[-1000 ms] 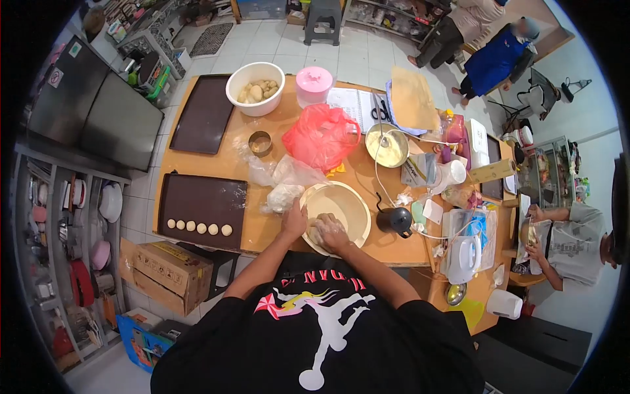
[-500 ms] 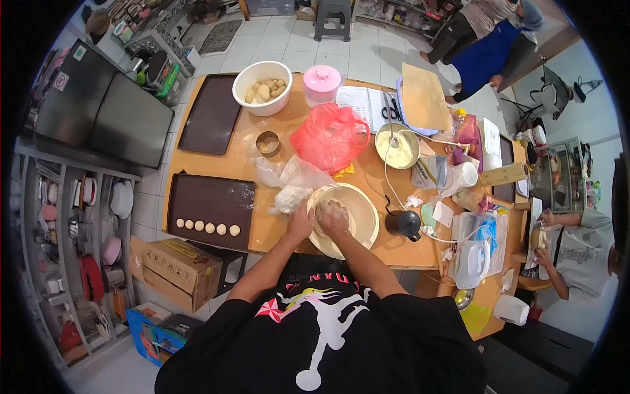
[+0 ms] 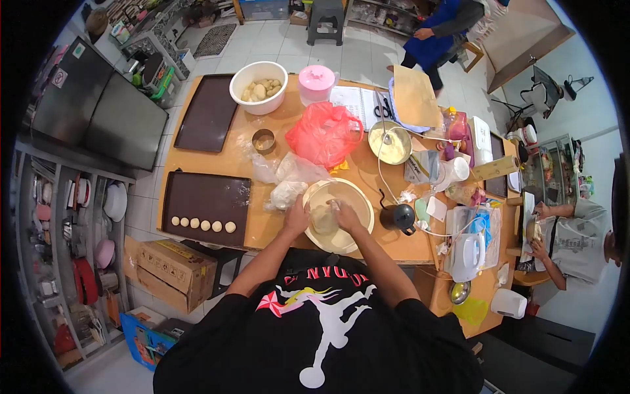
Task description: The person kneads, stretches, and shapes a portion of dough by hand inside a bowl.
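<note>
Fingers [image 3: 300,214] at bowl [image 3: 358,209], grip unclear — clear bag [image 3: 286,196] beside, 6 dough balls [image 3: 205,225] on tray [image 3: 207,194]

- A kitchen equipped for baking; whether home or small shop cannot be told.
- At the near left corner of the wooden table [image 3: 400,244], a dark baking tray [image 3: 203,194] bears a row of pale dough balls [image 3: 204,224]; a second tray [image 3: 205,111] lies at the far left corner.
- By the near edge stands a cream bowl [image 3: 358,213]; along the far edge, a white tub [image 3: 264,109] and a pink-lidded container [image 3: 316,77].
- Beyond the left edge: a dark fridge [image 3: 128,121] and shelves holding white dishes [image 3: 115,201].
- Tiled floor [image 3: 282,39]; a person in a blue apron [image 3: 433,46].
</note>
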{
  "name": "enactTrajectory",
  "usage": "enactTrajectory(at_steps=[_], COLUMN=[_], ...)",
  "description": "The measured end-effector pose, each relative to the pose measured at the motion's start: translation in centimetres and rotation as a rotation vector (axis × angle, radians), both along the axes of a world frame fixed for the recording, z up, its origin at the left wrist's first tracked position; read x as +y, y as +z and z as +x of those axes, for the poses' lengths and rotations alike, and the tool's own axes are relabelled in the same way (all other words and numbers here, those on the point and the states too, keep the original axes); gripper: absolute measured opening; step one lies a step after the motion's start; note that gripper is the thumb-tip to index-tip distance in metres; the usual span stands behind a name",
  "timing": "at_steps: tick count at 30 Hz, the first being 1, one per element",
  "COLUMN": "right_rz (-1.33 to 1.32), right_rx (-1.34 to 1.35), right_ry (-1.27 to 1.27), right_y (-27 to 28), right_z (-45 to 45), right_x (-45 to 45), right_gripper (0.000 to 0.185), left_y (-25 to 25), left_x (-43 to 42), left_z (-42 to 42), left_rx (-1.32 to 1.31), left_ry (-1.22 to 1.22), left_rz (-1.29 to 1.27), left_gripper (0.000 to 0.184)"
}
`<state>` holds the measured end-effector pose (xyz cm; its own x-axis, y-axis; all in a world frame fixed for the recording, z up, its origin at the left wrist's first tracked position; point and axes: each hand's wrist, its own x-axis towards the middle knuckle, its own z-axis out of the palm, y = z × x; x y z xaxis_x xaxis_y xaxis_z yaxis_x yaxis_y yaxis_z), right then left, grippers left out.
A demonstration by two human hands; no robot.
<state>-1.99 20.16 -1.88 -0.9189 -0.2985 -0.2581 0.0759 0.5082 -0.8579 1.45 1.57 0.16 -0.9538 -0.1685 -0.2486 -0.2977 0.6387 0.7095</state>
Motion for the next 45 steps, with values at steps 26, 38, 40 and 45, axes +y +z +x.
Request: enactTrajectory(at_steps=[26,38,40,45], right_rz=[0.436,0.466,0.494,0.584], right_rx=[0.422,0.393,0.448,0.499], right_ry=[0.149,0.362,0.281,0.115], right_y=[5.7,3.8,4.0,2.3], right_z=[1.5,3.1,3.6,2.9], right_x=[0.0,-1.3,-1.5,-2.9], right_gripper=[0.019,0.025,0.022,0.019], left_y=[0.5,0.4,-0.5,-1.0], left_x=[0.1,0.4,0.4,0.3], left_z=[-0.5,-0.3,-0.5,-0.3], left_rx=[-0.018,-0.046,-0.054,0.000], left_ry=[-0.012,0.034,0.023,0.026], left_rz=[0.013,-0.016,-0.007,-0.028], left_gripper=[0.045,0.044,0.046,0.045])
